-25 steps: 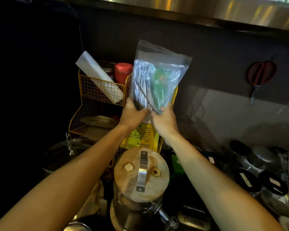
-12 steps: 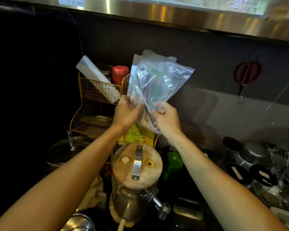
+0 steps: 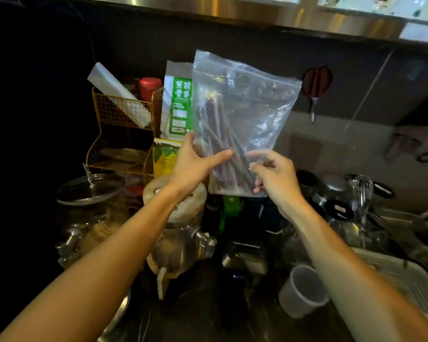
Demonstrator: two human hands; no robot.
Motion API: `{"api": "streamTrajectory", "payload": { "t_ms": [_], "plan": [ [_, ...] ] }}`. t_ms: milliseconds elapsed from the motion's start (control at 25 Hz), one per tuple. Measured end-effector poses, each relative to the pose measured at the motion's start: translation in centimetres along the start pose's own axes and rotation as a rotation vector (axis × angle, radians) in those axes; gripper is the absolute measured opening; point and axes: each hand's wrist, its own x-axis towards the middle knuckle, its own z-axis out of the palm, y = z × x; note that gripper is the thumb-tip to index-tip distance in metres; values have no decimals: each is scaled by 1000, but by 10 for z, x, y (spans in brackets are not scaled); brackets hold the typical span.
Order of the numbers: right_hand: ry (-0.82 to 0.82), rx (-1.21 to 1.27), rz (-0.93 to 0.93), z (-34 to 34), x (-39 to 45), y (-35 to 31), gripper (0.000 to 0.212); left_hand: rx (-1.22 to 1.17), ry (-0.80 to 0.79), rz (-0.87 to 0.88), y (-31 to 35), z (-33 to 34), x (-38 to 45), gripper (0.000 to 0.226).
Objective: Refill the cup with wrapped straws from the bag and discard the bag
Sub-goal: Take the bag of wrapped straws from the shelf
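Note:
A clear zip bag (image 3: 252, 104) holding several dark wrapped straws (image 3: 223, 144) hangs upright in front of me, above the counter. My left hand (image 3: 195, 164) grips its lower left edge, forefinger stretched across the front. My right hand (image 3: 274, 176) pinches the lower right corner from the side. A translucent plastic cup (image 3: 303, 291) stands low on the dark counter, under my right forearm, and looks empty.
A yellow wire rack (image 3: 124, 124) with a red-lidded jar and a white roll stands back left. A green-and-white packet (image 3: 178, 102) is behind the bag. Glass dispensers with taps (image 3: 181, 233) sit below. Scissors (image 3: 315, 85) hang on the wall; jars and a white tray are right.
The bag has come away from the rack toward me and to the right, now flat and upright. The green-and-white packet stays behind. My view has tilted down, revealing the cup.

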Motion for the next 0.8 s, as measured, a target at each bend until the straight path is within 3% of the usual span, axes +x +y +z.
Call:
{"api": "streamTrajectory", "payload": {
  "t_ms": [320, 480, 640, 720, 800],
  "plan": [
    [102, 30, 106, -88, -105, 68, 15, -31, -185, 47, -44, 80, -99, 58],
    [133, 2, 177, -121, -161, 113, 16, -56, -280, -104, -80, 106, -152, 48],
    [177, 9, 347, -143, -219, 157, 9, -30, -377, -281, -121, 126, -196, 17],
    [170, 18, 423, -148, -244, 177, 7, -22, -415, -377, -140, 131, -213, 20],
    [160, 0, 478, -153, -259, 198, 7, -44, -439, -477, -159, 136, -229, 40]
  ]
}}
